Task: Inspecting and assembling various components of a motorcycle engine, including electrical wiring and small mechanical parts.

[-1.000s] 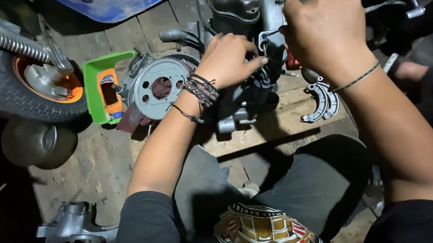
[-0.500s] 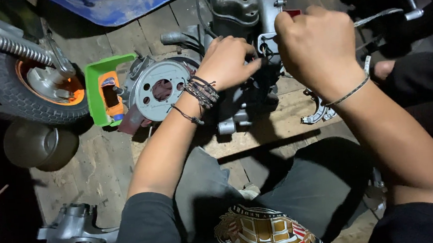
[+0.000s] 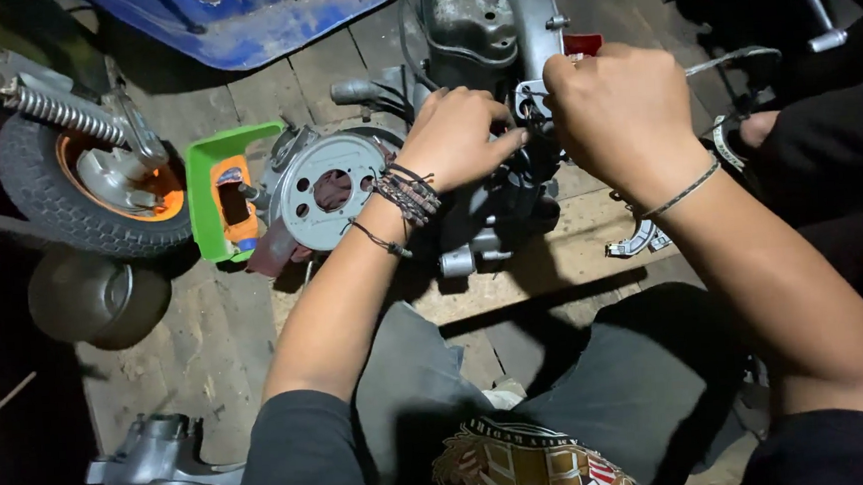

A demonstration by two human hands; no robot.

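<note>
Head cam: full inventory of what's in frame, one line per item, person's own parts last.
engine block: 1, dark grey metal, top centre, on the wooden floor
round perforated plate: 1, grey, left end of the engine
green plastic tray: 1, green, holds something orange, left of the plate
wheel: 1, black tyre with orange hub, upper left
coil spring: 1, silver, above the wheel
blue panel: 1, blue, top edge
metal bowl: 1, dull grey, left, below the wheel
metal casing: 1, grey, bottom left
wooden floor: planks, pale brown
curved metal part: 1, silver, under the right forearm
left hand: on the engine, cord bracelets on the wrist
right hand: closed fist at the engine top, thin wrist cord; what it grips is hidden
</note>
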